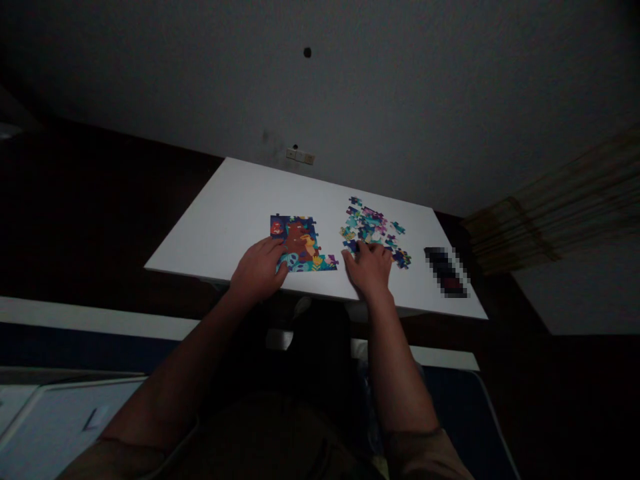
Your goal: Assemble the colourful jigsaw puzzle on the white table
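A partly joined jigsaw puzzle [301, 243], showing a brown bear and other colourful animals, lies on the white table. My left hand [259, 268] rests on its left side, fingers stretched over the edge and covering the lower left part. To the right is a heap of loose puzzle pieces [369, 223] in blue, teal, pink and white. At the near side of this heap, my right hand [371, 268] touches the pieces with its fingers bent down and the thumb spread to the left. Nothing held shows in either hand, though some fingertips are hard to see.
The white table [200, 233] stands against a grey wall with a socket strip [300, 157]. A blurred-out dark object [447, 272] lies near the table's right end. Curtains [555, 207] hang at the right. The room is dim.
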{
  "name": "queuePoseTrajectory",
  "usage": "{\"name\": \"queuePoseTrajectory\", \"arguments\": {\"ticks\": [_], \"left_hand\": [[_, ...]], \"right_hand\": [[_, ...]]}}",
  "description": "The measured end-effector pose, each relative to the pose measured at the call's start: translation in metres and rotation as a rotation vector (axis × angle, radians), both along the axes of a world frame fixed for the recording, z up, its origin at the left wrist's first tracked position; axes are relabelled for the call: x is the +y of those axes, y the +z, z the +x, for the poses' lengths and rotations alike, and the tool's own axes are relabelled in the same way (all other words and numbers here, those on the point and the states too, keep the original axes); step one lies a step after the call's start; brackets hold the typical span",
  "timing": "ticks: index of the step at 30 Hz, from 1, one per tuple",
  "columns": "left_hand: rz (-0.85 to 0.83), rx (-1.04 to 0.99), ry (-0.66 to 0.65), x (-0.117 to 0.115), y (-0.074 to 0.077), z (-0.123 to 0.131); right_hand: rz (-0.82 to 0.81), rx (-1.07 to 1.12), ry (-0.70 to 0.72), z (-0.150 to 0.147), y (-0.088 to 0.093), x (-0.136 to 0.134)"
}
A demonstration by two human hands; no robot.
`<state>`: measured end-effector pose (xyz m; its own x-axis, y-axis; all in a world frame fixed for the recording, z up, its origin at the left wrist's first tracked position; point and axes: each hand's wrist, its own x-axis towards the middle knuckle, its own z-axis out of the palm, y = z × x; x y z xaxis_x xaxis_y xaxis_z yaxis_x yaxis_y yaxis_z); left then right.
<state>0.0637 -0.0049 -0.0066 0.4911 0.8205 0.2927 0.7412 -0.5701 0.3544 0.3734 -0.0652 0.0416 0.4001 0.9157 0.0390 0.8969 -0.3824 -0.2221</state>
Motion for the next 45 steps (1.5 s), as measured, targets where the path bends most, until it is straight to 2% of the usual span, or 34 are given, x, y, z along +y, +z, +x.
{"name": "queuePoseTrajectory", "arguments": {"ticks": [4, 9, 12, 15, 19, 25, 36, 45], "left_hand": [[0.018, -0.006, -0.008, -0.001, -0.003, 0.000], [0.026, -0.022, -0.025, 0.000, -0.005, 0.000], [0.031, -0.038, -0.028, 0.000, -0.006, -0.001], [0.041, -0.044, -0.021, 0.000, -0.007, -0.001], [0.050, -0.039, -0.023, -0.001, -0.007, 0.000], [0.047, -0.047, -0.009, -0.003, -0.007, 0.000], [0.045, -0.046, -0.035, -0.003, -0.006, 0.000], [0.024, -0.067, -0.030, -0.005, -0.002, 0.000]], "right_hand": [[-0.022, 0.073, 0.078, 0.003, -0.002, -0.001], [0.029, 0.182, 0.275, 0.021, -0.007, -0.018], [0.122, 0.154, 0.189, 0.027, -0.009, -0.025], [0.139, 0.097, 0.105, 0.026, -0.011, -0.028], [0.065, 0.062, 0.117, 0.021, -0.013, -0.026], [0.023, 0.134, 0.125, 0.017, -0.012, -0.016], [0.030, 0.198, 0.168, 0.005, 0.005, -0.012], [0.102, 0.135, 0.108, 0.019, -0.013, -0.014]]}}
